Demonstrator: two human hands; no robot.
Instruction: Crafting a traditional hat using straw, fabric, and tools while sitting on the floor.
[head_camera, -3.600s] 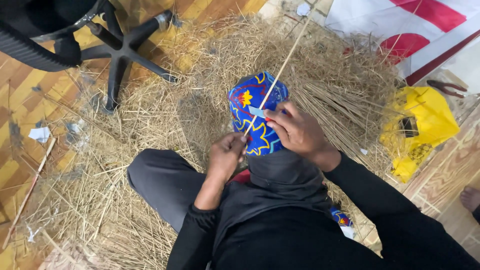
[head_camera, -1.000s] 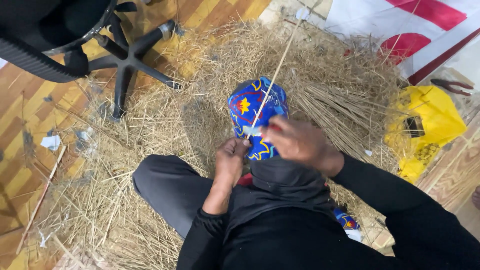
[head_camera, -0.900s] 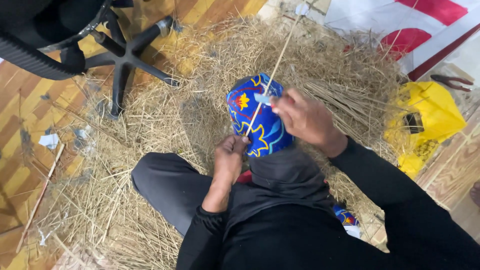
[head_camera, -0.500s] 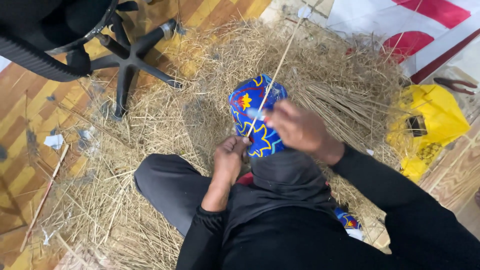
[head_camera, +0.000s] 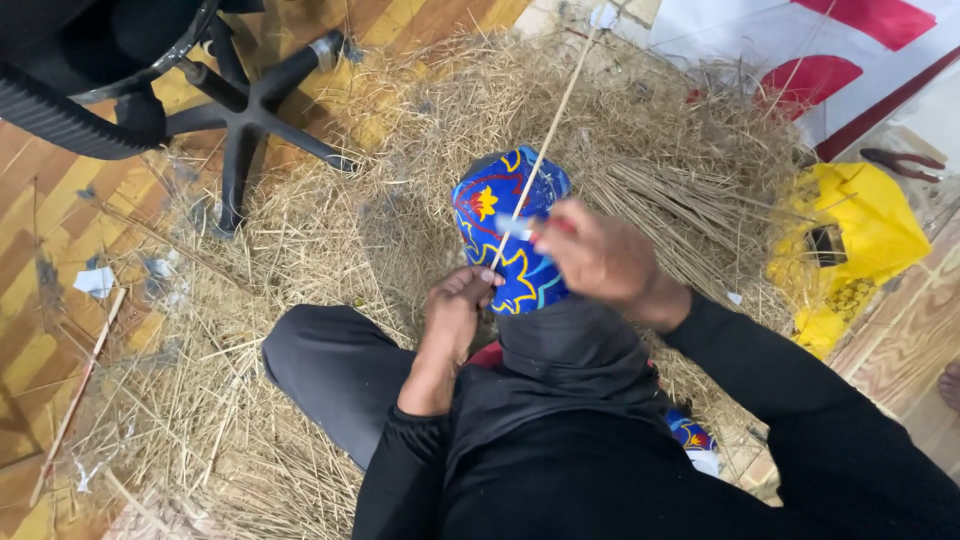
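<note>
**Seated in straw, both hands on a long stalk**

Person sits on the floor, legs in dark trousers, knee covered with a blue patterned cloth (head_camera: 505, 235) printed in red and yellow. A long thin straw stalk (head_camera: 545, 135) runs from the lap up and away, slanting across the cloth toward the top of the view.

Left hand (head_camera: 455, 305): fingers curled closed around the lower end of the stalk, just at the near edge of the cloth. Right hand (head_camera: 600, 255): fingers pinched on the stalk higher up, over the cloth; a small pale, blade-like piece shows at the fingertips, blurred, so I cannot tell what it is.

Around: a thick spread of loose straw (head_camera: 330, 230) covers the wooden floor (head_camera: 60, 250) on all sides. A bundle of straighter stalks (head_camera: 680, 200) lies to the right, beyond the right hand. Yellow bag (head_camera: 860, 235) near the right edge. Black base of a swivel chair (head_camera: 250, 110) stands upper left, at the straw's edge.
</note>
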